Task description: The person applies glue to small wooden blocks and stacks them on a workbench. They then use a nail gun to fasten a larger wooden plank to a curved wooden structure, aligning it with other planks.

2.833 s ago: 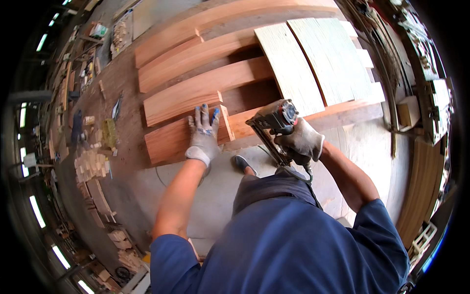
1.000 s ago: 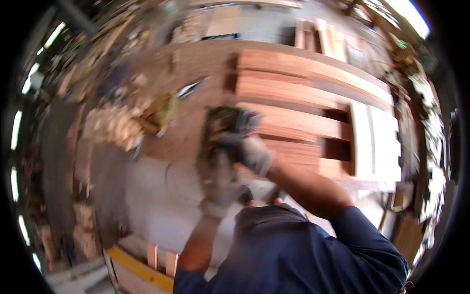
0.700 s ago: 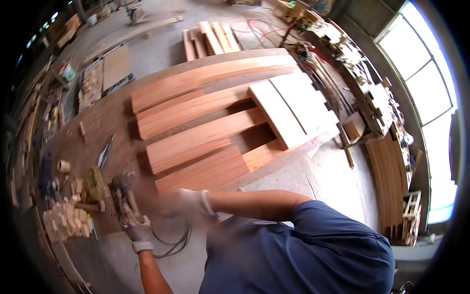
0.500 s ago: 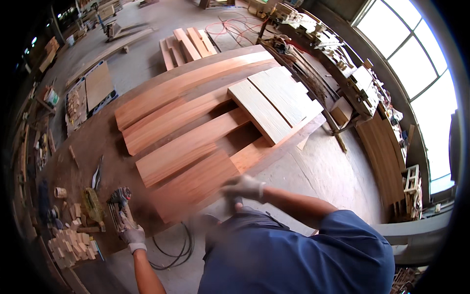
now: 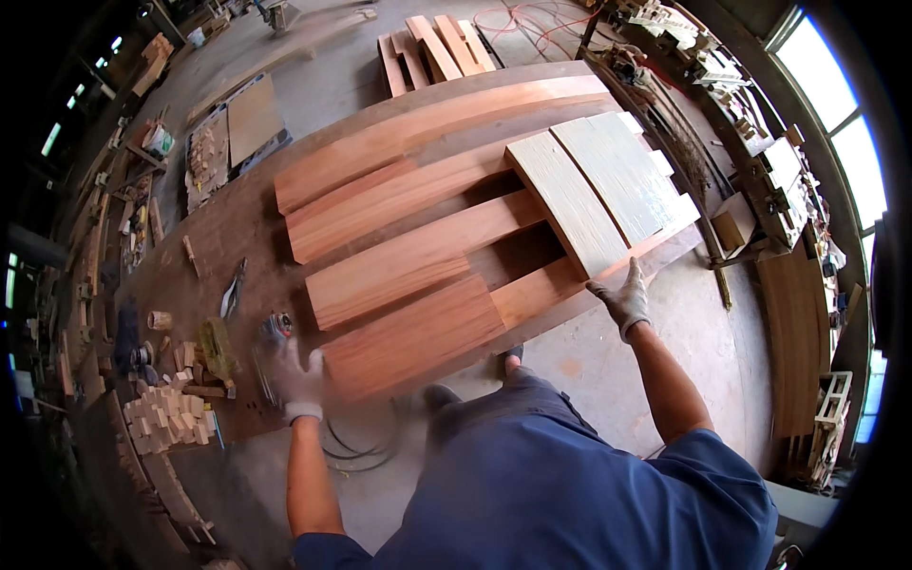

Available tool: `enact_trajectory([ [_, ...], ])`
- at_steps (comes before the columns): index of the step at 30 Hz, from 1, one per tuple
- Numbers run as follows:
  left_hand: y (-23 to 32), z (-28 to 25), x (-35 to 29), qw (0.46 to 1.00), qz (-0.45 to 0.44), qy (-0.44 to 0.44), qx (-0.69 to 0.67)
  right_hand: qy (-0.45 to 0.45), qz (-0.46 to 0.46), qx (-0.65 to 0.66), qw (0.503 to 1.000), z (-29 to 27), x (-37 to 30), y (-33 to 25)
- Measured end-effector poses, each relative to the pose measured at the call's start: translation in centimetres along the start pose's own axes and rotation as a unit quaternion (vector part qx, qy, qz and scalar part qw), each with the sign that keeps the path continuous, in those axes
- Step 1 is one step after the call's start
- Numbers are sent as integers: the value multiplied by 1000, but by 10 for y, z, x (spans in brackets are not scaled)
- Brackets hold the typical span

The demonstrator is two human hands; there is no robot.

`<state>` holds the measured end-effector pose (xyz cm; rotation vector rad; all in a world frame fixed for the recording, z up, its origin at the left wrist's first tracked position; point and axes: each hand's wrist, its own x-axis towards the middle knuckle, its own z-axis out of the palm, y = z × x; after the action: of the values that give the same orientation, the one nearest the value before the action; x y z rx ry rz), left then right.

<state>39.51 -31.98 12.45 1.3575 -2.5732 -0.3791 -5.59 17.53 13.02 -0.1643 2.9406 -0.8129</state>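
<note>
My left hand [image 5: 302,382], in a pale work glove, is open with fingers spread, close to the left end of the nearest reddish board [image 5: 408,337]. A hand tool with a dark and red top [image 5: 276,328] lies beside it, partly hidden; its kind is unclear. My right hand [image 5: 624,302], also gloved, is open at the table's near edge, its fingertips by the corner of a pale textured panel [image 5: 570,204]. A second pale panel [image 5: 622,166] lies next to that one. Both rest across several long reddish boards [image 5: 418,256].
The brown worktable [image 5: 223,285] carries a stack of small wood blocks [image 5: 166,418], a roll of tape [image 5: 160,320] and pliers-like tool [image 5: 233,288] on its left. A dark hose [image 5: 356,446] loops on the floor below. More boards [image 5: 437,52] stand beyond the table.
My left hand has come off the tool and opened, shifting toward the board's end. My right hand has swung from near my body out right to the pale panel's corner. The view has shifted.
</note>
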Motion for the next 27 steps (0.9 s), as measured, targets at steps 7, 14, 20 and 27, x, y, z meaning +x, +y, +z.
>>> enact_trajectory([
  [7,176,60,7,986,135,-47,-85,14,-35,6,999,19,2,-8],
  [14,351,115,87,953,199,-155,-168,41,-34,59,997,24,16,15],
  [20,455,156,181,943,214,-164,-196,37,-50,85,994,32,21,16],
  [27,536,204,252,960,169,-198,-104,27,-99,97,990,40,23,34],
])
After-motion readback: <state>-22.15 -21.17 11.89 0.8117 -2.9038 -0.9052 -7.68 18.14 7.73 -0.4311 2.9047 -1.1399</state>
